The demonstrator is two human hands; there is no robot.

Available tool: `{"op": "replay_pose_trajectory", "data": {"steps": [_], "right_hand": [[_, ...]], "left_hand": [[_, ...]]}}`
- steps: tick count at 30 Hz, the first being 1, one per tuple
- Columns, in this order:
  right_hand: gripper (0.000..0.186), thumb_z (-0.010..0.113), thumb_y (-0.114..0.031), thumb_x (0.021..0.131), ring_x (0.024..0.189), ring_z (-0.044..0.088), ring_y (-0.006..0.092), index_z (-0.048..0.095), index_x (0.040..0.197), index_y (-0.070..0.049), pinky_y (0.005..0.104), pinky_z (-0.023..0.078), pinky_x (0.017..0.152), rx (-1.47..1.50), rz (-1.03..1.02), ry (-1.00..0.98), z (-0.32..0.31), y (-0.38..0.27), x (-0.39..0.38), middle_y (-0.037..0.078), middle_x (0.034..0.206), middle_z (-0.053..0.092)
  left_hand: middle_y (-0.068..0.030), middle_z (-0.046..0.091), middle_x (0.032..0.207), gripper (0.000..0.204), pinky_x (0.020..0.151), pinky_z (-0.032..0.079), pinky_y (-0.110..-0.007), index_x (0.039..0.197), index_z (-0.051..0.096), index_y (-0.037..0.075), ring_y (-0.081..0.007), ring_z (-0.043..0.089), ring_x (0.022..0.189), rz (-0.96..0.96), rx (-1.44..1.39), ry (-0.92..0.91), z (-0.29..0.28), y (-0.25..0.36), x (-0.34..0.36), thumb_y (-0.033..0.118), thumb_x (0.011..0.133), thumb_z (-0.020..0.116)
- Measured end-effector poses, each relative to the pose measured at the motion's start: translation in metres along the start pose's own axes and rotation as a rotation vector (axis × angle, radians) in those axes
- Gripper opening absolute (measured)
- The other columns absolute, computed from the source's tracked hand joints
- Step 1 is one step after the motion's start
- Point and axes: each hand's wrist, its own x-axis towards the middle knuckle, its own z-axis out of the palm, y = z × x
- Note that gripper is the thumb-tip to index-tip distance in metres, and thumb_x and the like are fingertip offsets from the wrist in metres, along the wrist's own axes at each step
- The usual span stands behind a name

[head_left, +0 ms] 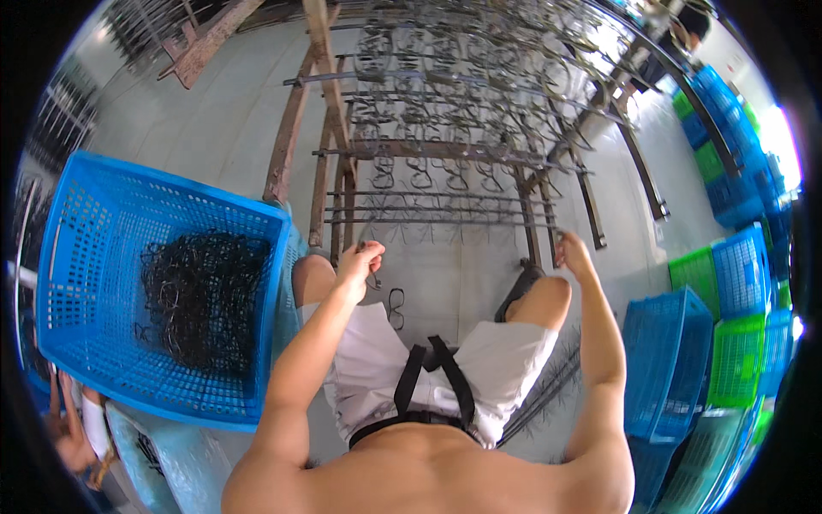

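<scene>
My left hand (pixel 363 260) is closed, fingers pinched on a dark eyeglass frame (pixel 375 279) that hangs partly below them. Level with it on the other side, my right hand (pixel 572 252) has its fingers curled at the right end of a thin metal rod (pixel 445 223), the lowest one on the rack. Thin wire prongs stick out along that rod. Rows of eyeglass frames (pixel 419 176) hang from the rods above. Another eyeglass frame (pixel 396 308) shows between my knees, apparently on the floor.
A blue plastic basket (pixel 94 257) with a heap of dark eyeglass frames (pixel 201 300) stands at my left. The rack's brown posts (pixel 287 137) rise ahead. Blue crates (pixel 659 360) and green crates (pixel 736 364) are stacked at right. People appear at far right and lower left.
</scene>
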Motion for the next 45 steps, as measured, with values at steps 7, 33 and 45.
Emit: {"op": "replay_pose_trajectory", "data": {"steps": [7,33,45], "right_hand": [[0.051,0.045,-0.049,0.088,0.048,0.052,0.017,0.057,0.083,0.001,0.0318,0.045,0.044,-0.13,0.273,0.003,0.024,0.098,0.096,0.009,0.068,0.056],[0.054,0.046,-0.055,0.086,0.061,0.057,0.0238,0.055,0.091,-0.002,0.0351,0.048,0.053,0.812,0.553,0.178,0.0,0.19,0.177,0.011,0.078,0.059],[0.037,0.046,-0.031,0.09,0.09,0.055,0.0245,0.054,0.109,0.0,0.0384,0.043,0.086,0.868,0.207,-0.066,0.025,0.132,0.151,0.013,0.099,0.058]], "left_hand": [[-0.0014,0.055,0.065,0.02,0.041,0.04,-0.025,0.079,0.054,0.006,-0.0093,0.048,0.047,-0.013,0.125,0.434,-0.012,-0.047,0.11,0.025,0.083,0.06],[-0.0031,0.049,0.054,0.025,0.038,0.037,-0.029,0.073,0.053,0.004,-0.0134,0.045,0.042,-0.022,0.294,0.973,-0.045,-0.068,0.214,0.027,0.082,0.055],[0.001,0.044,0.071,0.025,0.049,0.04,-0.03,0.085,0.058,0.013,-0.0143,0.047,0.055,-0.106,-0.584,0.469,-0.059,-0.071,0.189,0.036,0.077,0.064]]}}
